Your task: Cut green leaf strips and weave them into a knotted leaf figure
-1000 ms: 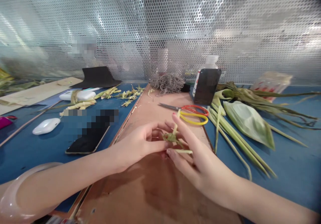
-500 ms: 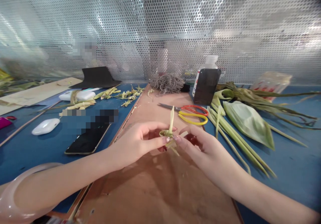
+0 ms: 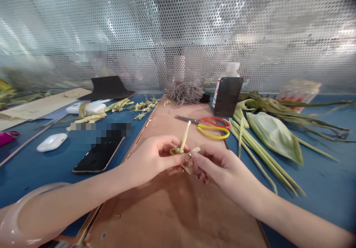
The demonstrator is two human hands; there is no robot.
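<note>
1. A small folded palm-leaf knot (image 3: 180, 151) is pinched between both hands above the brown board (image 3: 178, 207), near its middle.
2. Left hand (image 3: 151, 159): thumb and fingers are clamped on the left side of the knot.
3. Right hand (image 3: 219, 166): fingers are closed together, fingertips pinched on the right side of the knot.
4. One pale leaf strip (image 3: 184, 136) is seen sticking up and slightly tilted from the knot; short ends are seen below it.
5. Scissors (image 3: 207, 122) with red and yellow handles are laid on the board beyond the hands, well apart from them.
6. A grey cord bundle (image 3: 185, 93) is seen at the board's far end.
7. Long green leaves (image 3: 274, 133) are spread on the blue tabletop (image 3: 319, 177) right of the board.
8. A dark phone (image 3: 228, 96) is propped upright against a bottle (image 3: 231, 69).
9. Left of the board: a flat phone (image 3: 97, 155), a white case (image 3: 52, 142), leaf scraps (image 3: 141, 105).
10. A pale bangle (image 3: 19, 218) is worn on the left wrist.
</note>
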